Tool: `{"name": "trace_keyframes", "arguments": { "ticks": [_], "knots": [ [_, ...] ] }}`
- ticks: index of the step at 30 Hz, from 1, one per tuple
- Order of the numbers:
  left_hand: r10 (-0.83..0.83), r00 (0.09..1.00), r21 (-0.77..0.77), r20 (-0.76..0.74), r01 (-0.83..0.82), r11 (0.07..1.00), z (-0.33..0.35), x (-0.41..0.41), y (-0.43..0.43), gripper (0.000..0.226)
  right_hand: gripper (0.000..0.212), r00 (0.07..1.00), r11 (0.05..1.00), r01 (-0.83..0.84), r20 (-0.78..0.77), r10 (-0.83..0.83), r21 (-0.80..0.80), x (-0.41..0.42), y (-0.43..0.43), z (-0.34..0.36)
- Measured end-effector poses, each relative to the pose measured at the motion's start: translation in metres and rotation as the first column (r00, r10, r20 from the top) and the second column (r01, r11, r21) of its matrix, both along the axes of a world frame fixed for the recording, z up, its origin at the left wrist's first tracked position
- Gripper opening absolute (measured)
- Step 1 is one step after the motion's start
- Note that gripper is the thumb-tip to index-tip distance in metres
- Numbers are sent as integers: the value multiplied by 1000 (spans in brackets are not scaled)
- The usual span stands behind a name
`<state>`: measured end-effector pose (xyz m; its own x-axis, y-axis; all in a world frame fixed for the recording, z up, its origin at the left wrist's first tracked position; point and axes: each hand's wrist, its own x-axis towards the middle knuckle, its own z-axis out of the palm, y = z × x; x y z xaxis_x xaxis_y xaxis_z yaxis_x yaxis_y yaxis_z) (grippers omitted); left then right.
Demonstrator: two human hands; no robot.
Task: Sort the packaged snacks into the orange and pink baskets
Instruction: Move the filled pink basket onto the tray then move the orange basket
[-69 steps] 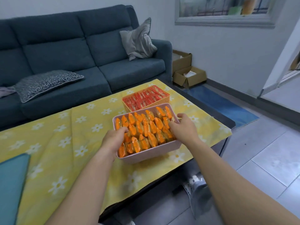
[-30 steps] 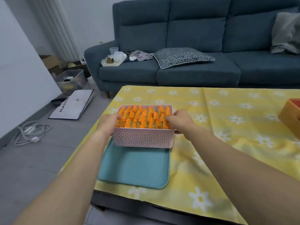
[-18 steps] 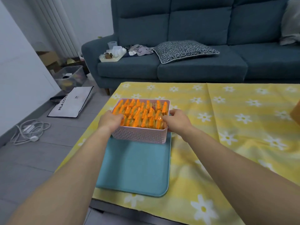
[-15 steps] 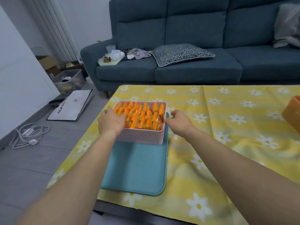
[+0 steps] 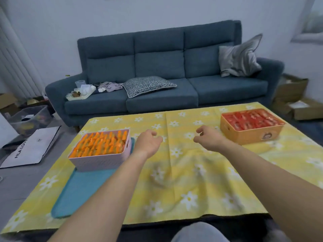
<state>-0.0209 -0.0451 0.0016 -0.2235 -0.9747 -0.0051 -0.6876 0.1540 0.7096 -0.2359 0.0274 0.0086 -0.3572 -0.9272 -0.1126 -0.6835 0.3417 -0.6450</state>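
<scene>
1. Both hands have come off the pink basket (image 5: 102, 158) since half a second ago; then my left palm lay on its near-left rim, my right beside its right wall. The basket has stayed on the teal tray (image 5: 82, 191).
2. Pink basket: sits on the far end of the tray, at the table's left side, packed with orange snack packets (image 5: 102, 144) standing in rows. Too many and too blurred to count.
3. Orange basket (image 5: 250, 135): far right of the table, well apart from the pink one, packed with red snack packets (image 5: 251, 118). Count likewise not readable.
4. Baskets: two. Trays: one.
5. My left hand (image 5: 148, 143): raised over the cloth just right of the pink basket, not touching it, fingers loosely curled, holding nothing.
6. My right hand (image 5: 208, 137): over the cloth between the baskets, nearer the orange one, fingers half curled and apart, holding nothing.
7. Yellow daisy-print tablecloth (image 5: 174, 175): the stretch between the two baskets is bare, with creases; nothing lies between my hands and either basket.
8. Behind the table: blue sofa (image 5: 157, 67), three seats. On it, two cushions: patterned cushion (image 5: 148, 84) lying flat mid-seat, grey cushion (image 5: 239, 58) propped at the right end. Clutter of cups and cloth on the left seat.
9. Floor left: white bag (image 5: 33, 147) with lettering, lying flat. Floor right: cardboard boxes (image 5: 295, 102).
</scene>
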Motion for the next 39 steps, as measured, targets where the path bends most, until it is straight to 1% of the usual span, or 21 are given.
{"name": "trace_keyframes", "arguments": {
  "ticks": [4,8,9,10,12,13,14,17,19,21,24,25,27,28,30,33,36,39],
  "knots": [
    [-93,996,46,-3,93,995,-2,-70,21,44,58,993,993,116,-23,-116,0,-72,44,7],
    [-172,985,124,6,170,978,-13,-139,31,44,46,966,966,258,-18,-258,-10,-139,73,4],
    [-193,981,138,11,190,972,-16,-156,31,43,47,955,955,298,-12,-298,-11,-157,77,1],
    [-208,978,155,11,204,967,-19,-174,31,39,51,942,942,334,-4,-334,-9,-176,78,-3],
    [-215,977,180,-5,213,960,-28,-207,24,24,58,918,918,395,35,-394,-23,-211,77,-11],
    [-206,978,191,-19,206,960,-29,-217,22,21,61,907,908,419,57,-417,-33,-222,75,-14],
    [-198,980,208,-34,201,957,-34,-233,17,26,63,893,894,446,74,-443,-30,-237,72,-17],
    [-148,984,274,-100,171,946,-51,-282,-5,59,70,851,853,522,71,-520,-10,-283,52,-31],
    [-106,982,317,-157,151,936,-61,-305,-21,72,76,837,839,544,50,-544,13,-304,37,-38],
    [-69,982,360,-177,130,924,-72,-327,-35,74,77,823,824,566,33,-566,30,-320,21,-44],
    [-49,971,462,-234,155,873,-82,-351,-47,54,68,811,813,578,60,-582,71,-337,1,-54],
    [-49,965,481,-259,172,860,-86,-357,-48,47,58,812,817,572,91,-577,72,-342,-5,-59],
    [-67,954,462,-292,202,864,-93,-364,-49,38,23,799,819,570,189,-571,65,-346,-11,-65],
    [-77,951,431,-301,207,878,-97,-366,-49,36,17,783,811,582,231,-577,55,-346,-13,-67],
    [-80,945,384,-316,204,901,-104,-366,-52,29,25,757,792,610,274,-593,25,-342,-13,-68],
    [-64,934,380,-353,205,902,-96,-350,-46,14,25,730,771,637,329,-599,-13,-328,-7,-61],
    [-16,921,394,-390,182,901,-76,-320,-33,14,24,709,771,637,394,-585,-3,-306,6,-47],
    [13,909,398,-416,170,901,-53,-278,-20,22,28,687,780,625,474,-551,-1,-275,21,-30]
  ]
}}
